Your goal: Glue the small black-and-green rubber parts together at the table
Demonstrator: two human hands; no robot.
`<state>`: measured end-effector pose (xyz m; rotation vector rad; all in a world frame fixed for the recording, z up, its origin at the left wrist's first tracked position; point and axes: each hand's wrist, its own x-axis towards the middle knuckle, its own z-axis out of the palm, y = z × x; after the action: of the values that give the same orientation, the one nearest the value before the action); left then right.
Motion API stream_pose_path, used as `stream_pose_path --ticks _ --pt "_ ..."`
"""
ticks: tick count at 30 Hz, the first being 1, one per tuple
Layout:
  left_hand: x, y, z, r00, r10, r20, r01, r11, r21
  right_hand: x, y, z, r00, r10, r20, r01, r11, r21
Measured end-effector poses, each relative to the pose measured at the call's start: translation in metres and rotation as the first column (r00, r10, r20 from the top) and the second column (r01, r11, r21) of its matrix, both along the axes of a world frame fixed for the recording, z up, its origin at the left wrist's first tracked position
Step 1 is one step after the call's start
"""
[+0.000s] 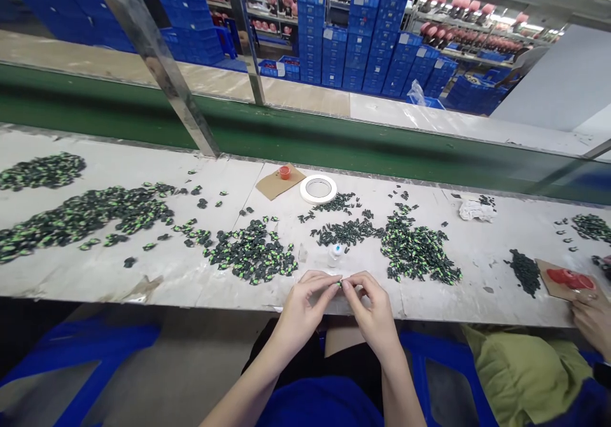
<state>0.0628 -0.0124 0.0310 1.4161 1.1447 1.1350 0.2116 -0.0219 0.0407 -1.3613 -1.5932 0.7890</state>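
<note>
Fingertip to fingertip, my left hand (308, 303) and my right hand (371, 303) pinch one small dark part with a bit of green (340, 283) over the table's front edge. Its exact kind is too small to make out. Just beyond my fingers stands a small clear bottle with a blue-tipped white cap (335, 254). Left of my hands is a pile of black-and-green parts (252, 252), and a similar pile (420, 249) lies to the right. Between them, farther back, are small dark pieces (346, 231).
A white tape roll (306, 193) lies near cardboard (274, 185) bearing a red cap-like container (285, 172). More parts (90, 214) spread leftward. A green conveyor belt (296, 131) runs behind, crossed by a metal post (162, 70). At right, a co-worker's hand (594, 319) touches cardboard with red containers (570, 279).
</note>
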Motion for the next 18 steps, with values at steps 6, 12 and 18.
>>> stream_pose_path --ticks 6,12,18 --pt "0.001 0.0 0.002 0.999 0.011 -0.03 -0.01 0.999 0.038 0.0 -0.003 0.0 1.0 -0.012 0.012 0.011 0.996 0.086" --pt "0.001 0.002 0.0 0.987 -0.002 -0.158 0.022 0.992 0.123 0.012 -0.001 0.004 0.993 0.103 0.06 -0.106 0.994 0.041" --pt "0.002 0.0 0.0 0.941 0.058 -0.333 0.01 0.98 0.199 0.018 0.0 0.008 0.976 0.143 0.162 -0.158 0.984 0.082"
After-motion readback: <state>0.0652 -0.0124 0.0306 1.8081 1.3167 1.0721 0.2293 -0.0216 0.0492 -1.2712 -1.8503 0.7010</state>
